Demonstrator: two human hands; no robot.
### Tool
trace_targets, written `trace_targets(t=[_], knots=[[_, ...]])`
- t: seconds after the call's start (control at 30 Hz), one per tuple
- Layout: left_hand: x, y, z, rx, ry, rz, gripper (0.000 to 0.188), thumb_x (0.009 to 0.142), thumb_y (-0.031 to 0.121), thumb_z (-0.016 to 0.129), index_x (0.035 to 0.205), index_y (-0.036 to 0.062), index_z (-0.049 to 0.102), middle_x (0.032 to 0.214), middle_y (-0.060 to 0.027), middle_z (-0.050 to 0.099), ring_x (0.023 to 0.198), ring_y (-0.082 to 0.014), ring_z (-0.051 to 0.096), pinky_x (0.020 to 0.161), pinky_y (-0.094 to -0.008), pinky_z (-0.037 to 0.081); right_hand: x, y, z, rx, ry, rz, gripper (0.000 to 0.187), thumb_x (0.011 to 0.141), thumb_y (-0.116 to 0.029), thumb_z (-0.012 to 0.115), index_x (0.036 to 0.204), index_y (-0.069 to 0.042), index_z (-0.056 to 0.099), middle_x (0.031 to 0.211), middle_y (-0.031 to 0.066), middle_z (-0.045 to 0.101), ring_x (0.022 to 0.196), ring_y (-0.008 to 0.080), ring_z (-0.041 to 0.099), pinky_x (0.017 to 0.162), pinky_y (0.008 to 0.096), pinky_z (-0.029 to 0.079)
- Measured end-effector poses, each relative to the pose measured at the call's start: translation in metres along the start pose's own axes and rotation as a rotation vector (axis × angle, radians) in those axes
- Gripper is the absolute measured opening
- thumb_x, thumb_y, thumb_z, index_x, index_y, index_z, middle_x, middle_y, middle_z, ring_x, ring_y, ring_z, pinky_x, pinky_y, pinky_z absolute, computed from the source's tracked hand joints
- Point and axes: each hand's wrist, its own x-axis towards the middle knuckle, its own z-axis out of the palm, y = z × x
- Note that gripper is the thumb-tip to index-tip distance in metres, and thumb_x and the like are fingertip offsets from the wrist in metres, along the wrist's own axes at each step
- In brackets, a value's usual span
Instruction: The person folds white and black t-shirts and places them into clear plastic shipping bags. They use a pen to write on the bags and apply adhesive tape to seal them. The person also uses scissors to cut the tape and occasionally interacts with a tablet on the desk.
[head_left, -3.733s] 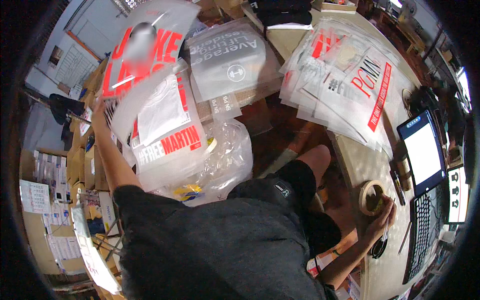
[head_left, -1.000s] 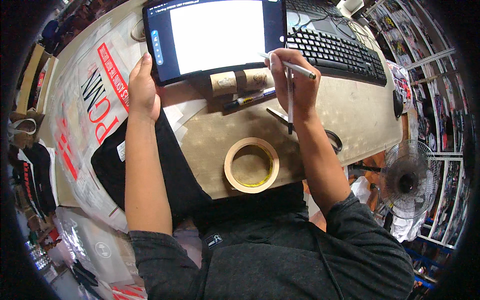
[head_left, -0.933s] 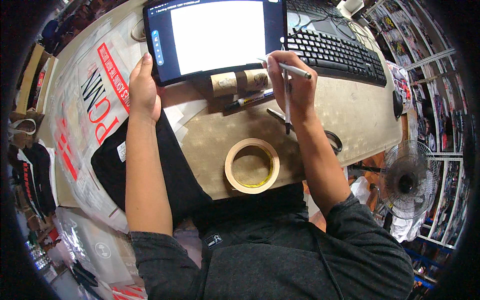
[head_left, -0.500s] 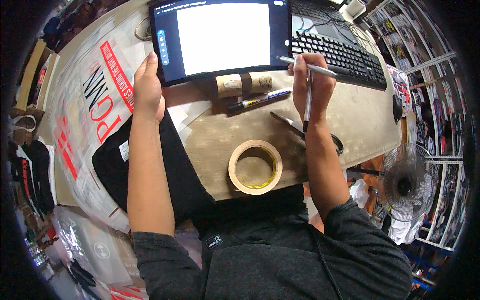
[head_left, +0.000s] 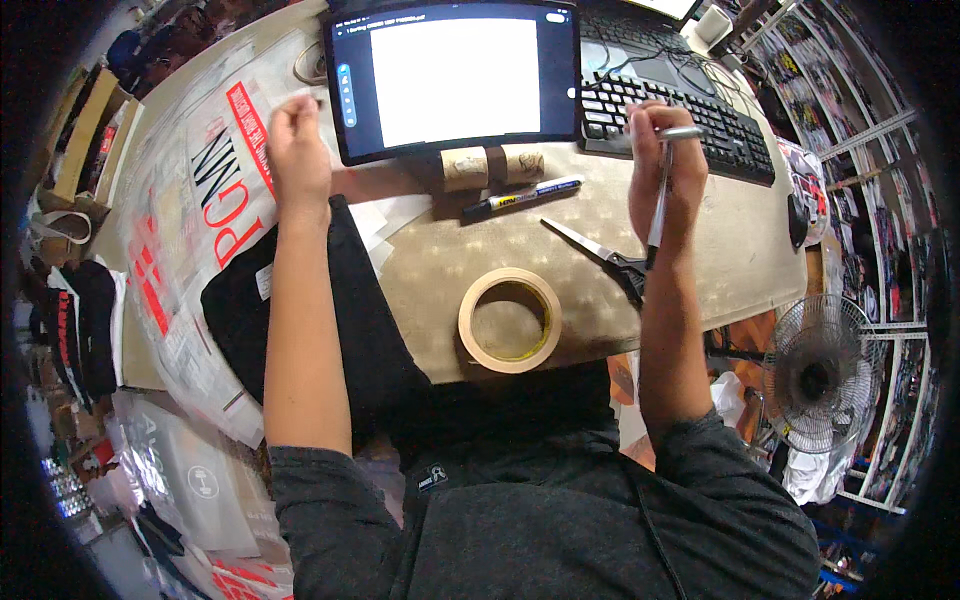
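Note:
My right hand (head_left: 668, 170) is closed around two slim pens. A grey, stylus-like pen (head_left: 682, 132) sticks out to the right at the top, and a silver pen (head_left: 658, 210) points down along the wrist. Just left of the tablet (head_left: 350, 145), my left hand (head_left: 300, 150) has its fingers curled in, with nothing visible in them. The tablet's lit screen shows a white page. Beneath my left forearm lies folded black cloth (head_left: 350, 300) with a small white label.
A roll of masking tape (head_left: 478, 350) lies near the front edge, with scissors (head_left: 580, 238) to its right. A marker (head_left: 530, 198) and brown cardboard rolls (head_left: 465, 170) lie below the tablet. A black keyboard (head_left: 735, 145), a mouse (head_left: 797, 225) and a fan (head_left: 815, 375) are to the right.
My right hand has moved right and away from the tablet, its upper pen no longer reaching the screen's edge. My left hand's fingers have curled in, off the tablet's side. The view has shifted slightly.

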Motion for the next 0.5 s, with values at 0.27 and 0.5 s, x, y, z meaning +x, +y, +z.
trace_targets(t=[0.27, 0.5], knots=[[-0.148, 0.107, -0.043, 0.390, -0.423, 0.326, 0.010, 0.088, 0.007, 0.057, 0.092, 0.0001, 0.063, 0.088, -0.0127, 0.064, 0.083, -0.0258, 0.061, 0.079, -0.0331, 0.047, -0.042, 0.016, -0.081, -0.500, -0.679, -0.002, 0.015, 0.084, -0.005, 0.060, 0.099, -0.004, 0.063, 0.097, 0.0152, 0.063, 0.091, 0.0357, 0.060, 0.083, 0.0453, 0.047], [-0.246, 0.096, -0.055, 0.826, -0.396, 0.357, 0.024, 0.080, 0.015, 0.066, 0.101, 0.0039, 0.064, 0.117, -0.0095, 0.059, 0.115, -0.0319, 0.047, 0.098, -0.0434, 0.036, -0.105, -0.081, -0.059, 0.182, -1.042, -0.057, 0.023, 0.074, -0.007, 0.073, 0.095, -0.009, 0.062, 0.122, 0.0128, 0.060, 0.132, 0.0395, 0.039, 0.106, 0.0456, 0.038]])
